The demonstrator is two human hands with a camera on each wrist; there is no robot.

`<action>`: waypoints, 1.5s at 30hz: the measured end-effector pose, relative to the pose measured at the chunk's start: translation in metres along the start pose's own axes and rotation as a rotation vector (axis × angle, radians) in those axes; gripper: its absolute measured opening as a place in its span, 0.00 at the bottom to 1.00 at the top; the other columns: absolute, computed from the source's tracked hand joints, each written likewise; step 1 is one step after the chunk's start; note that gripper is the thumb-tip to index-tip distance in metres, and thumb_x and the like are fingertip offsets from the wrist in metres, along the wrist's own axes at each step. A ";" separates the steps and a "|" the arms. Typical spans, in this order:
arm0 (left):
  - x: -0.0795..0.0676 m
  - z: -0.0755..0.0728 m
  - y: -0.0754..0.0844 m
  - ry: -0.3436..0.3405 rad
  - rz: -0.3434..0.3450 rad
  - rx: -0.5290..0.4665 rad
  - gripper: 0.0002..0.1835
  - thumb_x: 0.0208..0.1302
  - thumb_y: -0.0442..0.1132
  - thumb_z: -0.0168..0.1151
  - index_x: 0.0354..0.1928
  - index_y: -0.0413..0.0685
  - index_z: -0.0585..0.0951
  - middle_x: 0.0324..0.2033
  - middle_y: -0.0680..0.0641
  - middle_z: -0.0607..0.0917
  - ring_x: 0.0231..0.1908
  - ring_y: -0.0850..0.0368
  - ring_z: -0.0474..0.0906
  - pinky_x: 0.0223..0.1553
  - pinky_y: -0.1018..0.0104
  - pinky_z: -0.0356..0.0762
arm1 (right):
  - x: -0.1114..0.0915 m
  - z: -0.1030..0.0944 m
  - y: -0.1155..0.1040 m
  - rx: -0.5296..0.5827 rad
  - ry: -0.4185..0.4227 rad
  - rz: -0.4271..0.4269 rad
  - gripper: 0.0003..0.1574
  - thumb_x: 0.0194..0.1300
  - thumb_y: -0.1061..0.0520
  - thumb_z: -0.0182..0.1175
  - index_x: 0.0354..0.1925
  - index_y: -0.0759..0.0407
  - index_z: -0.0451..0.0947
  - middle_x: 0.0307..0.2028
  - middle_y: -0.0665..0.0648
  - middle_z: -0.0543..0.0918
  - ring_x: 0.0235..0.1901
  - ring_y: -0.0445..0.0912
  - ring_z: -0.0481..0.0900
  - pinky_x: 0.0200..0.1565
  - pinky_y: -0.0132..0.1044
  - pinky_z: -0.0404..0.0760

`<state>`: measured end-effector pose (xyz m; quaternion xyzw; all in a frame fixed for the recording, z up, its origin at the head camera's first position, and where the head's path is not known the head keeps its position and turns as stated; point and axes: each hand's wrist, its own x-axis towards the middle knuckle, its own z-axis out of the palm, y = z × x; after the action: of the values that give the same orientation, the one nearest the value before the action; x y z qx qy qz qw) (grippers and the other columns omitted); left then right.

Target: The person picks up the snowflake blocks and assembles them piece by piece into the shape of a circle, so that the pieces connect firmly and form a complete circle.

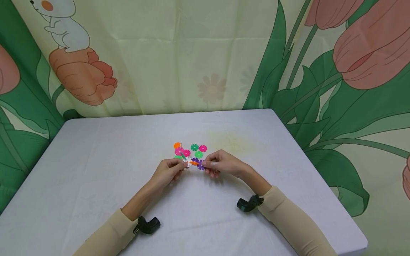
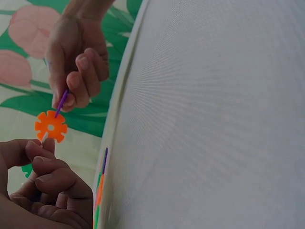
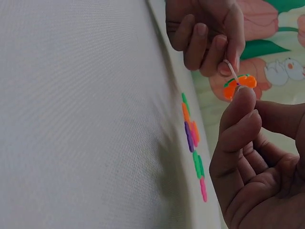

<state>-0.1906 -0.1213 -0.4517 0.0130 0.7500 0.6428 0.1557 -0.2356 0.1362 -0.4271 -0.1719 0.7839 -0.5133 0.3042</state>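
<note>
- Pinching the white notched disc (image 1: 188, 161) by its rim: left hand (image 1: 168, 170), thumb and fingers curled in on it, grip closed.
- Left group of loose pieces, on the tabletop (image 1: 128, 153) just beyond the hands: orange loose disc (image 1: 177, 145), pink loose disc (image 1: 179, 151). Close together; cannot tell if stacked or joined.
- Dark green disc (image 1: 183, 155) near the left fingertips, tilted nearly edge-on; seems part of the held piece, joint not clear.
- Held piece is between the two hands, raised off the table: white disc on the left, orange notched disc (image 2: 51, 126) in the middle, purple notched disc (image 2: 62, 104) on the right, slotted at angles.
- Handling, a judgement: thin plastic, very light, stiff with slight flex, smooth, so small rims could slip or twist. Not very fragile; slots probably hold by friction. Best hold: flat faces near the outer rim, notches left free, pushing straight along the slot.
- Containers: none in view; loose pieces lie directly on the tabletop.
- Right group of loose pieces: teal green disc (image 1: 194, 147), light green disc (image 1: 198, 154), bright pink disc (image 1: 203, 148), near one another.
- Right hand (image 1: 225, 164): thumb and finger clamped on the purple disc's outer edge, other fingers curled below.
</note>
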 end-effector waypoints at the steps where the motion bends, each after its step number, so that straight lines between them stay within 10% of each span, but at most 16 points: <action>1: 0.000 0.000 0.000 -0.002 0.000 -0.003 0.17 0.76 0.46 0.64 0.43 0.34 0.84 0.22 0.52 0.75 0.23 0.58 0.66 0.23 0.70 0.64 | 0.000 0.000 0.000 0.001 0.001 -0.001 0.17 0.78 0.55 0.61 0.45 0.71 0.85 0.29 0.56 0.86 0.22 0.41 0.79 0.28 0.30 0.79; 45: 0.001 0.004 -0.005 -0.005 -0.031 -0.090 0.13 0.75 0.41 0.63 0.38 0.36 0.83 0.20 0.55 0.71 0.23 0.60 0.62 0.24 0.69 0.59 | 0.003 0.008 0.002 0.065 0.009 -0.004 0.17 0.79 0.57 0.60 0.44 0.74 0.83 0.26 0.52 0.86 0.21 0.40 0.76 0.27 0.30 0.75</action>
<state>-0.1893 -0.1186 -0.4571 -0.0039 0.7199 0.6735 0.1681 -0.2326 0.1298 -0.4320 -0.1613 0.7678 -0.5398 0.3052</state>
